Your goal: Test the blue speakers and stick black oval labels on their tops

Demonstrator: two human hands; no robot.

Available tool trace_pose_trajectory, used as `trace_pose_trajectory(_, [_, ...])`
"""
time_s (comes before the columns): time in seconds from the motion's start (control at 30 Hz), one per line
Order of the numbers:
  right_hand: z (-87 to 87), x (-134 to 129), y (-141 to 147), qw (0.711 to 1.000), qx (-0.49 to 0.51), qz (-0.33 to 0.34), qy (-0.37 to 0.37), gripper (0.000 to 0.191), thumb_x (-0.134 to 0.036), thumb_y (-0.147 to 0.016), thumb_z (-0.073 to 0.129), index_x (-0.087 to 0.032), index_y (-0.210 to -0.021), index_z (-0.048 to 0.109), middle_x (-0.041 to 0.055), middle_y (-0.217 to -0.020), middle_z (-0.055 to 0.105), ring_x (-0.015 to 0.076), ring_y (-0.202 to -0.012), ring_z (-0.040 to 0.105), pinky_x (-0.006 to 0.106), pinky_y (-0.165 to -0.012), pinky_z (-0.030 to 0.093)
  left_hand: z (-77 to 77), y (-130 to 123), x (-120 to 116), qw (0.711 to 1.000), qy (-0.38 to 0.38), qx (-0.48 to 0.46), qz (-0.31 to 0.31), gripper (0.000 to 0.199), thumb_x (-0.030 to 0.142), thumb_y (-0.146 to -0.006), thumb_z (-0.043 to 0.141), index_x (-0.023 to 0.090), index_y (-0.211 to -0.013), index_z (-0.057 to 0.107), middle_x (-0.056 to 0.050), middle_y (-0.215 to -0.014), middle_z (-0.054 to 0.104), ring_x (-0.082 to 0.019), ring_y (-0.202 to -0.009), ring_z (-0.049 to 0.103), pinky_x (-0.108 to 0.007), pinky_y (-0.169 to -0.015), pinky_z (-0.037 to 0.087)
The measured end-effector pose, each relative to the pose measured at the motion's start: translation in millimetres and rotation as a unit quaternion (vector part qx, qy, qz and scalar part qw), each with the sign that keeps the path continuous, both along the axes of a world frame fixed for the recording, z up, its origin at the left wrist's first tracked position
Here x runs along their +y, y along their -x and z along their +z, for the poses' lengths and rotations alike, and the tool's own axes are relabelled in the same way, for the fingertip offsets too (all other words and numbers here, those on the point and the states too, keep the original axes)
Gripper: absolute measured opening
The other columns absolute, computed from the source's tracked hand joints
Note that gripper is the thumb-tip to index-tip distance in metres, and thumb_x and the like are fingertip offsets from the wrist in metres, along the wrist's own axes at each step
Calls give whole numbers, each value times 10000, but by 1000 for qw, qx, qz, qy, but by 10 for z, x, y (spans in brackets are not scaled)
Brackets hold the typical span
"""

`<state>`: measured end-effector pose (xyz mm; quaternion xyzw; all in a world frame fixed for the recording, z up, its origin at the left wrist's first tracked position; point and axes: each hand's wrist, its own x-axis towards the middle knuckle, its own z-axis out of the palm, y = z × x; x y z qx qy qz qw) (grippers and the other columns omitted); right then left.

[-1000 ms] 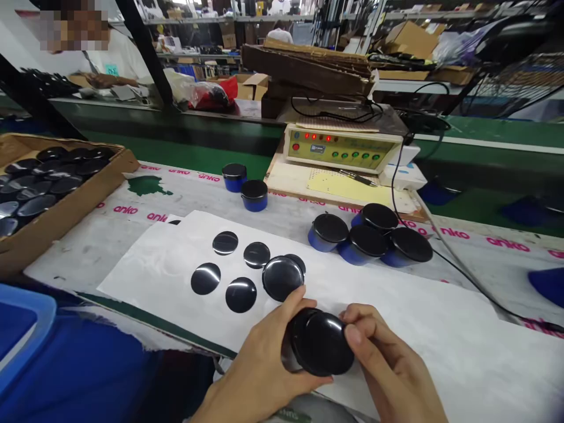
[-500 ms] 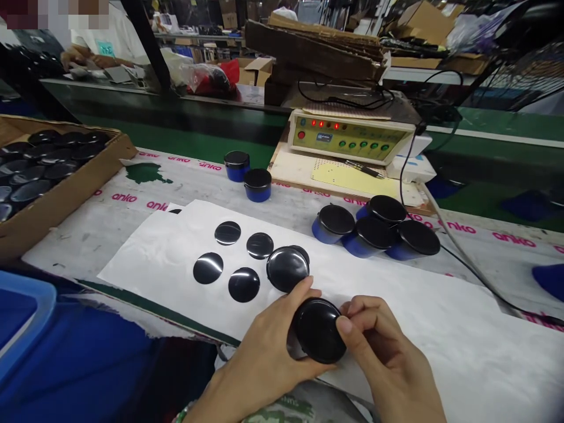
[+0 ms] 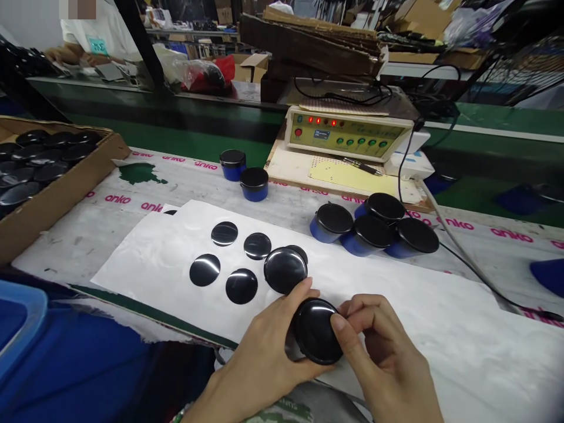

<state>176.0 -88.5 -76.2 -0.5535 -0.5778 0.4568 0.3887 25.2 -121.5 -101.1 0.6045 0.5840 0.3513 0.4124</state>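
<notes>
My left hand point(image 3: 268, 341) is wrapped round a round black lid point(image 3: 318, 332), thumb and fingers at its sides. At the lid's right edge, my right hand point(image 3: 383, 346) pinches with thumb and forefinger; the thumb tip rests on the rim. Just beyond my left fingertips lies another black lid point(image 3: 285, 270), partly over a black disc point(image 3: 298, 252). Several flat glossy discs, one of them a black disc point(image 3: 241, 286), are spread on the white sheet point(image 3: 145, 270). Farther right stand several blue jars with black tops, the nearest a blue jar point(image 3: 365, 244).
A cardboard box point(image 3: 66, 200) of black lids is at the left, above a blue bin point(image 3: 39, 305). Two blue jars point(image 3: 254, 191) stand near the back edge. Behind them sits a control box point(image 3: 348, 138) with a cable. A person point(image 3: 97, 35) is across the bench.
The view has shifted slightly, so the bench items appear a little farther left. My right thumb has moved slightly left over the lid's rim. My left hand keeps its hold.
</notes>
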Motion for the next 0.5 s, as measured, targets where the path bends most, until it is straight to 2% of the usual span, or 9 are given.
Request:
trace_pose_trajectory(0.1, [6,16,-18,999,-28,27,1,301,-401,-879,569,-232,-651,471,7,-813,458,163,-779,494,249,-648,410,-5,15,-3,999,-22,25,-14,875,371,-758,727,457,-1417,158,64,-1350,537,-156,-1197,548,-282,-999,468])
trace_pose_trajectory(0.23, [22,46,-46,995,-77,61,-23,312,-431,-902,513,-236,-669,444,7,-757,442,166,-700,478,253,-543,382,-17,46,13,992,-98,67,-39,774,385,-810,671,418,-1422,199,18,-1404,489,-165,-1258,498,-294,-1054,430])
trace_pose_trajectory(0.33, [12,104,-100,986,-145,73,-50,350,-470,-896,500,-234,-649,422,-20,-669,424,139,-567,429,254,-473,330,-31,47,21,983,-143,101,-57,746,372,-834,641,371,-1439,205,-37,-1409,474,-184,-1271,485,-313,-1059,426])
trace_pose_trajectory(0.43, [-45,210,-230,972,-223,55,-56,493,-588,-804,572,-230,-560,338,-54,-540,329,119,-462,330,260,-432,272,-29,21,-4,969,-187,144,-73,649,327,-872,593,321,-1435,272,-96,-1392,457,-225,-1268,481,-347,-1021,461])
trace_pose_trajectory(0.5, [-112,284,-355,971,-229,17,-70,526,-623,-786,568,-231,-553,307,-53,-537,308,125,-479,336,262,-452,287,15,5,-44,963,-196,167,-84,566,312,-880,577,313,-1402,358,-111,-1376,447,-248,-1238,505,-355,-983,491])
